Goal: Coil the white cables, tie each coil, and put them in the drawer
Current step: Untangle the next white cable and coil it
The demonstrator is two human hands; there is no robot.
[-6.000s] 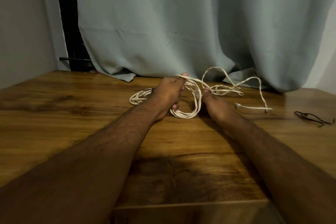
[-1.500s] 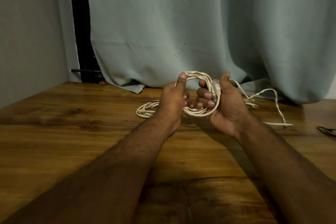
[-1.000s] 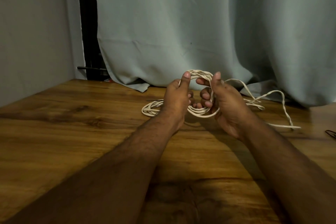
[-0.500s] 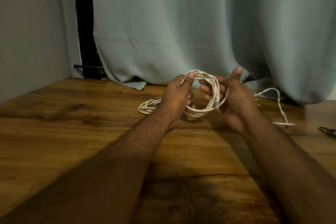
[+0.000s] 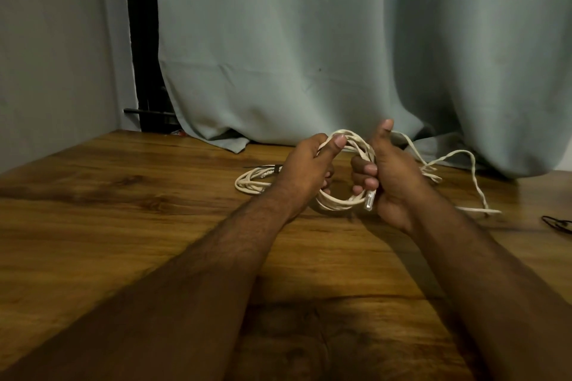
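A coil of white cable (image 5: 335, 202) is held up just above the wooden table (image 5: 123, 226). My left hand (image 5: 305, 168) grips its left side, thumb pressed on the top strands. My right hand (image 5: 391, 173) grips the right side with fingers curled through the loop, and a clear plug end (image 5: 370, 201) sticks out below them. A second white cable coil (image 5: 252, 184) lies on the table behind my left hand. A loose white cable (image 5: 458, 170) trails on the table to the right. No drawer is in view.
A grey-green curtain (image 5: 309, 56) hangs along the back edge of the table. A thin black tie or cord (image 5: 557, 223) lies at the far right edge. A wall (image 5: 55, 56) stands on the left.
The loose length of the cable has been wound into the coil between both hands. In the last half second my right hand has closed tighter on the coil, with the plug end now pointing down.
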